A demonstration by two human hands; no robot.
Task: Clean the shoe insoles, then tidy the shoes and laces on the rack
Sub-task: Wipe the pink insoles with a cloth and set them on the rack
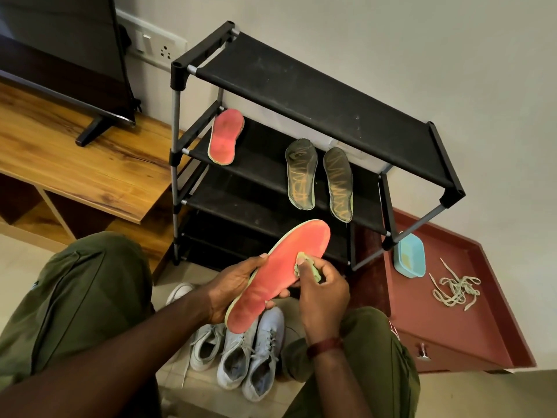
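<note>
The left hand [232, 285] grips the coral-red foam insole [271, 276] at its heel half, toe pointing away rightward; the right hand [325, 294] pinches a pale-green cloth [310, 265] against its middle.

Red insole [280, 273], blk rack [316, 95]

A home room: shoe rack [304, 95], television [60, 49] on wooden cabinet [75, 164].

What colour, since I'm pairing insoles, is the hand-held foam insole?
The held foam insole is coral red, pale green rim; head view.
</note>
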